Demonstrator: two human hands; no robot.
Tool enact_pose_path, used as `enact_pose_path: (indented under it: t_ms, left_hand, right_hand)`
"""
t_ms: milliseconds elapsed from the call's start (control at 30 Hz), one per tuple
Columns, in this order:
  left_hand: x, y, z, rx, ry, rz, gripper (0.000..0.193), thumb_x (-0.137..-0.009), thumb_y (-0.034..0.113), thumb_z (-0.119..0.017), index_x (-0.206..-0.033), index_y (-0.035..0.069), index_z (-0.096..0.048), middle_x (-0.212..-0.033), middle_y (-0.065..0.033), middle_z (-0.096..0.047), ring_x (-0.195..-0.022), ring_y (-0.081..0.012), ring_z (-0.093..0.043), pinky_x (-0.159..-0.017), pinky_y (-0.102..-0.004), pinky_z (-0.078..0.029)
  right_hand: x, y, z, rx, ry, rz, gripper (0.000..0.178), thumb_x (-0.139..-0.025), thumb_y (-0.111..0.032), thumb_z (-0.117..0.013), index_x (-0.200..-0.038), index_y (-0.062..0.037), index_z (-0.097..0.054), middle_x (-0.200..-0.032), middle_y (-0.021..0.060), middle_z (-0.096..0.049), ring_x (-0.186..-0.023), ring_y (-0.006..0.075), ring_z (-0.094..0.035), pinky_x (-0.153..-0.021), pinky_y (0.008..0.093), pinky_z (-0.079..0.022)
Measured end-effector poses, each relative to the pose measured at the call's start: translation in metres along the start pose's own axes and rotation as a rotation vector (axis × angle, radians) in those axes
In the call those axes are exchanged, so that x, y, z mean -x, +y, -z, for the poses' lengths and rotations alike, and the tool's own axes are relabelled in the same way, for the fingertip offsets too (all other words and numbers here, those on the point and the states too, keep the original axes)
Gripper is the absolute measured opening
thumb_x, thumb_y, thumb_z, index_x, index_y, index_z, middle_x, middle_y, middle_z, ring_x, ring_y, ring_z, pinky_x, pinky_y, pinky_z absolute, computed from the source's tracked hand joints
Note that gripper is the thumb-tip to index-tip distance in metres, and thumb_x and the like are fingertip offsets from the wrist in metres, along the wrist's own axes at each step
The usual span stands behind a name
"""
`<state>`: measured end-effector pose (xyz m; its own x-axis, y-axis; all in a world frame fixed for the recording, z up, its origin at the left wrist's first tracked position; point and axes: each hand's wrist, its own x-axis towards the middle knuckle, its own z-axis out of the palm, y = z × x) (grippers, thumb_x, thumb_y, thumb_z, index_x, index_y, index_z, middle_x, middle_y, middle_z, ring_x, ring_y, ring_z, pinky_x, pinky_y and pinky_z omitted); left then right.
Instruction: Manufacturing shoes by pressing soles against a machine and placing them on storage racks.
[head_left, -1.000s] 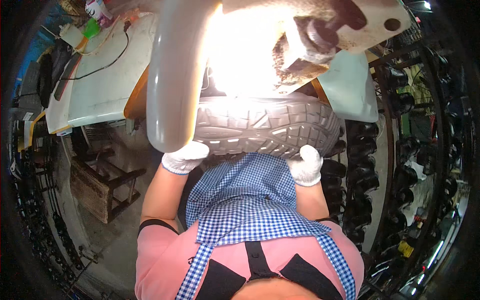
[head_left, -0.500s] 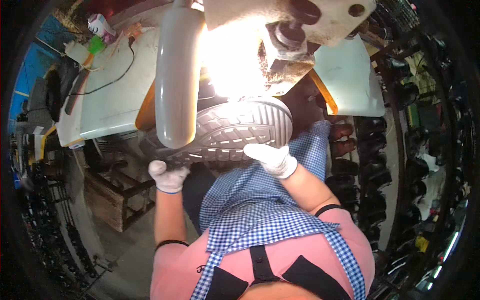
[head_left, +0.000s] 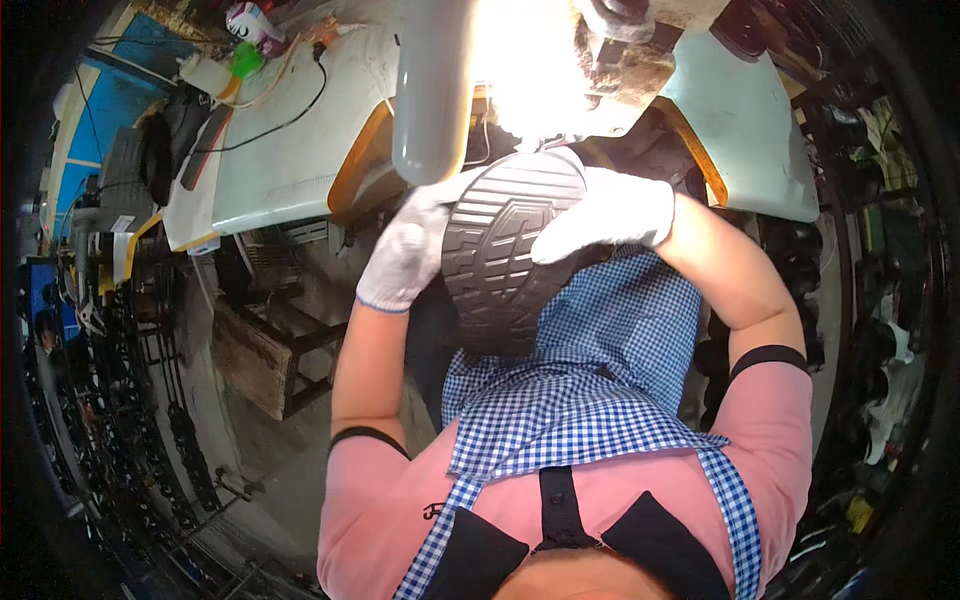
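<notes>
A shoe with a black lugged sole is held before a machine head, its sole facing me and one end up under the bright light. White-gloved, my left hand grips the left edge near the upper end; its fingertips are hidden behind the shoe. My right hand, in a white glove too, closes round the right side with the thumb laid on the sole. The shoe's lower end hangs over my blue checked apron. Glare hides exactly where the shoe meets the machine.
A rounded grey machine part hangs just above my left hand. Pale worktops with yellow edges flank the machine; a cable lies on the left one. A wooden stool stands at lower left. Racks of dark footwear line the right.
The shoe has turned from lying crosswise to nearly upright. My left hand has come up onto it, and my right hand has moved up along its side. The view has shifted too.
</notes>
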<state>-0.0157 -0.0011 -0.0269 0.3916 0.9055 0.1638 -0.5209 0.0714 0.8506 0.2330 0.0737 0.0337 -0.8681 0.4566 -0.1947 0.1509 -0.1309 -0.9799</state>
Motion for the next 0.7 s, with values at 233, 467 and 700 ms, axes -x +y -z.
enact_pose_path:
  t_ms: [233, 467, 700]
  left_hand:
    - [-0.007, 0.008, -0.055, -0.063, 0.431, 0.157, 0.061, -0.094, 0.023, -0.065, -0.142, -0.006, -0.041, -0.135, -0.0157, -0.056, -0.120, -0.0220, -0.057, -0.102, -0.0356, -0.048]
    - [0.001, -0.013, -0.076, 0.081, 0.661, 0.018, 0.044, -0.098, 0.019, -0.060, -0.135, -0.002, -0.050, -0.123, -0.0107, -0.061, -0.109, -0.0144, -0.060, -0.095, -0.0291, -0.050]
    - [-0.008, -0.030, -0.083, 0.107, 0.627, 0.066, 0.048, -0.101, 0.022, -0.055, -0.141, -0.002, -0.043, -0.126, -0.0127, -0.060, -0.112, -0.0177, -0.060, -0.097, -0.0315, -0.049]
  right_hand:
    - [0.013, 0.013, -0.021, 0.072, 0.408, 0.074, 0.061, -0.081, -0.025, -0.080, -0.133, -0.0022, -0.058, -0.124, 0.0142, -0.065, -0.114, 0.0228, -0.061, -0.100, 0.0350, -0.047]
    - [0.031, 0.079, -0.073, 0.389, 0.973, 0.310, 0.057, -0.080, -0.016, -0.080, -0.128, 0.0036, -0.056, -0.118, 0.0215, -0.060, -0.104, 0.0358, -0.062, -0.091, 0.0421, -0.052]
    - [0.047, 0.039, -0.026, 0.985, 0.815, 0.397, 0.058, -0.080, -0.024, -0.082, -0.128, -0.0005, -0.059, -0.123, 0.0206, -0.060, -0.110, 0.0345, -0.064, -0.092, 0.0391, -0.054]
